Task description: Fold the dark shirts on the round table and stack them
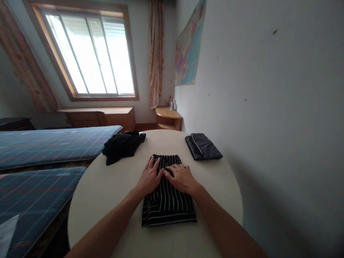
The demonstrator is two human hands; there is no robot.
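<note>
A black garment with thin white stripes (169, 200) lies folded into a rectangle on the round cream table (91, 200). My left hand (150, 176) rests on its upper left part, fingers spread and pointing away from me. On the upper right part lies my right hand (181, 176), palm down with its fingers apart. The two thumbs nearly meet over the middle of the cloth. Both hands press on the fabric without gripping it.
A crumpled black cloth (122, 146) sits at the table's back left edge. At the back right is a folded dark garment (205, 146). Beds with blue plaid mattresses (53, 147) stand to the left, and a white wall (282, 125) rises on the right.
</note>
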